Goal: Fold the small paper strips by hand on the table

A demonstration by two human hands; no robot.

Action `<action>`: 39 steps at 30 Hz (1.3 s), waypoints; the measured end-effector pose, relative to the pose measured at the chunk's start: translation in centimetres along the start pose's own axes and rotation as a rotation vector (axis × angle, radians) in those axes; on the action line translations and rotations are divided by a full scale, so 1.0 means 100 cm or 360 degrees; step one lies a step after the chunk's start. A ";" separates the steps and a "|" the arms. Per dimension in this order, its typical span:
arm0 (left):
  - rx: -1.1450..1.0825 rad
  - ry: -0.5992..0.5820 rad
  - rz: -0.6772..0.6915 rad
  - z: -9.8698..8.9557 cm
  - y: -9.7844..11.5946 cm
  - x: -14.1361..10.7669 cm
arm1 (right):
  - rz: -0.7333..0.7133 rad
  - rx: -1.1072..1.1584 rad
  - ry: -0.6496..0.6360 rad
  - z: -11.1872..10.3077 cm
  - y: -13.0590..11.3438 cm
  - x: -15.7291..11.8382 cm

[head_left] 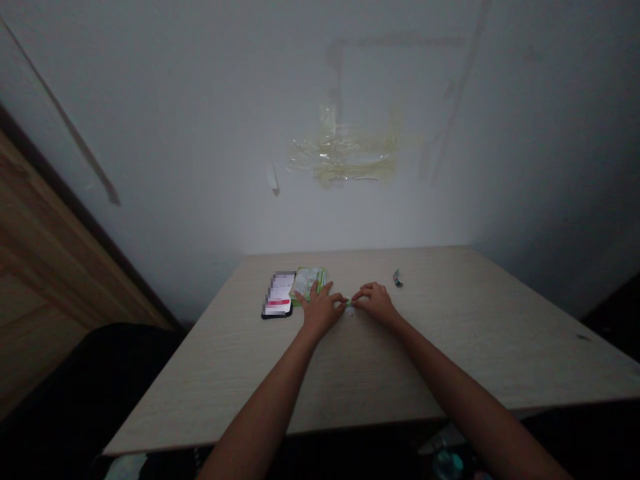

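Over the middle of the pale wooden table, my left hand (pixel 321 309) pinches the left side of a small green and white item (pixel 349 304) between thumb and index finger. Its other fingers spread over the lower right part of a green and white packet (pixel 309 277). My right hand (pixel 376 301) pinches the right side of the same small item, its other fingers curled. What the item is, I cannot tell at this size. A phone (pixel 279 295) with a lit screen and black edge lies just left of the packet.
A small dark and silvery object (pixel 397 279) lies behind and right of my right hand. The table (pixel 225 393) meets a white wall with peeling clear tape (pixel 345 160). A bottle (pixel 447 465) is below the front edge. Dark fabric (pixel 100 380) is at the left.
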State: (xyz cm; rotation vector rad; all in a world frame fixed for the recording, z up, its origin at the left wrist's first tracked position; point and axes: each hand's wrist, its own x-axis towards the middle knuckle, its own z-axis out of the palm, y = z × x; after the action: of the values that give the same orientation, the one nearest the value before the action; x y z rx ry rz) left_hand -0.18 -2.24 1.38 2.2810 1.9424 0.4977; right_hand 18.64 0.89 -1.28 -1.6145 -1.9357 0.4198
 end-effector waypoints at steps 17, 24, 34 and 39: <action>-0.0028 -0.0154 -0.0077 -0.007 -0.001 0.012 | 0.0126 -0.0079 -0.0020 0.005 -0.008 0.006; -0.0063 -0.0232 -0.0099 -0.008 -0.003 0.014 | 0.0105 -0.0126 -0.0057 0.005 -0.001 0.010; -0.0062 -0.0224 -0.0108 -0.005 -0.007 0.013 | 0.0135 -0.0094 -0.0121 0.002 -0.001 0.014; -0.0011 -0.0236 -0.0105 -0.006 -0.007 0.013 | 0.0167 -0.0070 -0.0152 -0.002 -0.004 0.013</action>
State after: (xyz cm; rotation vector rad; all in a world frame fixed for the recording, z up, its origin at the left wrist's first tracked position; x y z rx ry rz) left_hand -0.85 -0.87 1.98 2.1735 1.9336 0.3176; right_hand 18.28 2.05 -0.58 -1.7593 -1.9477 0.5085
